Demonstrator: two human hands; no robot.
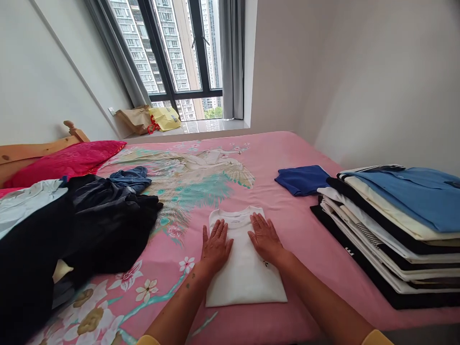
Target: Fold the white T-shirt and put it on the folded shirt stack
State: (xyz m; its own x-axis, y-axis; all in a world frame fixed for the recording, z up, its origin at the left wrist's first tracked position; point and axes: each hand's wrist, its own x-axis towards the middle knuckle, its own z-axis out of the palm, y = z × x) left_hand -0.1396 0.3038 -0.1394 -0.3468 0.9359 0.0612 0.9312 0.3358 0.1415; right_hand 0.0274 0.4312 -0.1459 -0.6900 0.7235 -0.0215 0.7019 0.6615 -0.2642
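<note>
A folded white shirt (246,273) lies on the pink flowered bedspread (294,225) in front of me. My left hand (215,247) rests flat on its left side, fingers stretched out. My right hand (265,237) lies flat on its upper right part, fingers also extended. Neither hand grips anything.
A tall stack of folded clothes (395,230) sits at the right, a folded blue garment (302,179) beyond it. A heap of dark unfolded clothes (89,225) lies at the left, a red pillow (64,163) by the wooden headboard. Bags (154,119) stand on the window sill.
</note>
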